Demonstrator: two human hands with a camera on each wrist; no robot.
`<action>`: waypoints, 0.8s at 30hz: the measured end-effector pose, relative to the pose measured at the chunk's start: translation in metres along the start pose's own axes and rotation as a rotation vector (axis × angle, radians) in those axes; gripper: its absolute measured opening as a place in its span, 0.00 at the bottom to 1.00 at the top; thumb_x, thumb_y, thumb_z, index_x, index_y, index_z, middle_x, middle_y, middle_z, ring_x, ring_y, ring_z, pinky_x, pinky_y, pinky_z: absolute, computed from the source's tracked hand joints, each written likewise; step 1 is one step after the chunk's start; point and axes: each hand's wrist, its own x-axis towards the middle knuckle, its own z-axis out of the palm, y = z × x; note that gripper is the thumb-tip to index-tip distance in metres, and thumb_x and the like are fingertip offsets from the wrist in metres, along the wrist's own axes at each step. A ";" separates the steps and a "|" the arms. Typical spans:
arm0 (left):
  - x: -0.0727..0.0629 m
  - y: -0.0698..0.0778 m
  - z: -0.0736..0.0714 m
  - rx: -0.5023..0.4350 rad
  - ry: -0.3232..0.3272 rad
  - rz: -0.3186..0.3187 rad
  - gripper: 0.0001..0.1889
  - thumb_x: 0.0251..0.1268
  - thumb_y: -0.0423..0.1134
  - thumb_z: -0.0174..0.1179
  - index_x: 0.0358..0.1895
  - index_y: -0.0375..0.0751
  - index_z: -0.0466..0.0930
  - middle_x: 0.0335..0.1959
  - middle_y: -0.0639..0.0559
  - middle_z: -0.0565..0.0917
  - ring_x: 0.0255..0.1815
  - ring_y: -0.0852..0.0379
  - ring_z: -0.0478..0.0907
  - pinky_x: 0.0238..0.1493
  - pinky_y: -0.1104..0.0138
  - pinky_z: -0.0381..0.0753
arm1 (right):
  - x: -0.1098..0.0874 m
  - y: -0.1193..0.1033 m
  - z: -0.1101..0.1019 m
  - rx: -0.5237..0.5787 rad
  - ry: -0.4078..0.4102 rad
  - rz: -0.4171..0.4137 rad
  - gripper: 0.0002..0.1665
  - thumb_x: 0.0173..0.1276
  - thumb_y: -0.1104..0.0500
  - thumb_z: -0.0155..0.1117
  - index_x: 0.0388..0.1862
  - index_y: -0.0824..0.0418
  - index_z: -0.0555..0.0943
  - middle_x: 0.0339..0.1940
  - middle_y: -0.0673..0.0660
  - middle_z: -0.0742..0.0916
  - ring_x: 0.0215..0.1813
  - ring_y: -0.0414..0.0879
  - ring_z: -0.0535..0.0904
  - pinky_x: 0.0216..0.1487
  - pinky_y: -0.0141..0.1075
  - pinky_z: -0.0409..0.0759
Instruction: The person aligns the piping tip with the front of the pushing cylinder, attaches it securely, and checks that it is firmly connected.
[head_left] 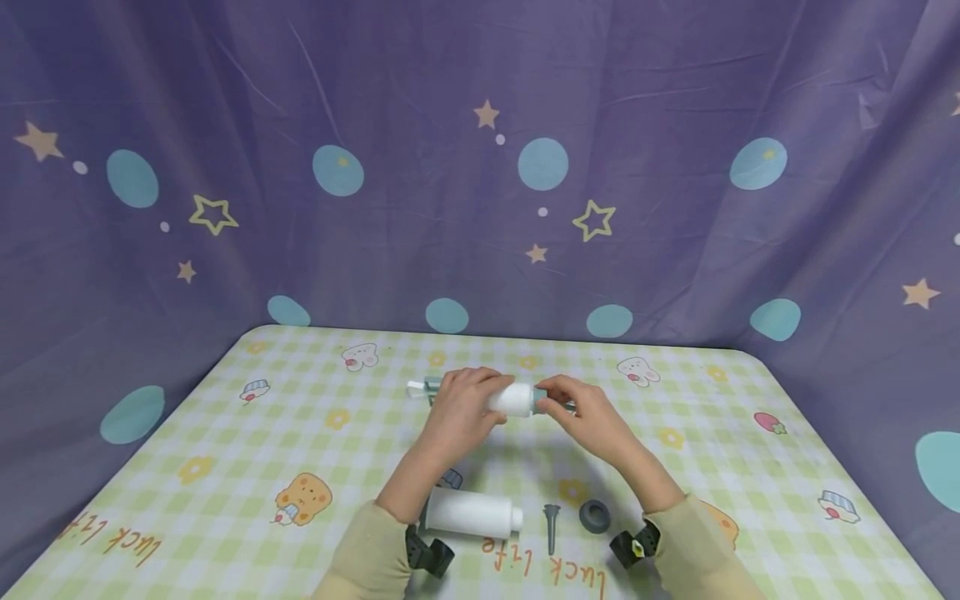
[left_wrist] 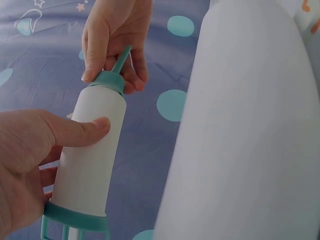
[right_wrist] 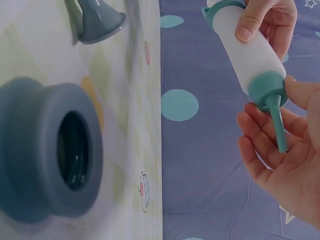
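1. Pale sleeves (head_left: 367,554) (head_left: 701,542) come in at the bottom edge of the head view, closest to the camera, each with a small black wrist camera (head_left: 431,557) (head_left: 636,546) strapped just beyond the cuff.
2. Left of the two hands, the left hand (head_left: 467,408) grasps a white tube (head_left: 512,399) around its body, thumb laid along the near side and fingers behind it.
3. The right hand (head_left: 588,412) pinches the teal cap (head_left: 539,400) at the tube's right end; its thumb presses the cap's edge, and the other fingers lie loosely curled around the thin teal nozzle (right_wrist: 277,125) that juts from the cap.
4. Between the hands, the tube is held up off the surface, lying roughly level across the head view. A teal collar (left_wrist: 75,216) rings its other end, with slim teal bars extending past it.
5. Nearer the person, a larger white cylinder (head_left: 472,512) lies on its side by the left forearm, its narrower neck to the right.
6. Right of that neck lies a grey cone (head_left: 551,525), flared end away from the person; a grey ring (head_left: 595,517) sits just beside it.
7. Under everything, a green-and-white checked cloth (head_left: 247,467) covers the surface; beyond hangs a purple curtain (head_left: 420,83) printed with stars and blue spots.
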 end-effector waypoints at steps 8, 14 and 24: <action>0.000 0.001 -0.001 -0.018 0.017 0.018 0.26 0.43 0.39 0.71 0.51 0.48 0.79 0.47 0.53 0.81 0.50 0.51 0.75 0.53 0.57 0.68 | 0.002 0.001 0.000 0.047 -0.024 0.027 0.17 0.71 0.46 0.45 0.48 0.53 0.76 0.34 0.47 0.84 0.34 0.41 0.81 0.34 0.34 0.76; 0.000 0.003 -0.002 -0.018 0.010 0.018 0.26 0.43 0.39 0.71 0.52 0.47 0.79 0.48 0.53 0.81 0.50 0.52 0.75 0.54 0.57 0.67 | 0.004 0.002 0.000 0.061 -0.029 0.044 0.19 0.72 0.45 0.42 0.46 0.53 0.77 0.28 0.49 0.84 0.28 0.41 0.79 0.31 0.33 0.73; 0.000 0.001 0.001 -0.033 -0.003 0.006 0.26 0.44 0.39 0.71 0.53 0.48 0.78 0.49 0.54 0.80 0.51 0.52 0.74 0.55 0.57 0.67 | 0.002 0.004 0.001 0.068 -0.043 0.045 0.19 0.72 0.45 0.41 0.49 0.51 0.75 0.34 0.48 0.83 0.36 0.47 0.80 0.36 0.35 0.75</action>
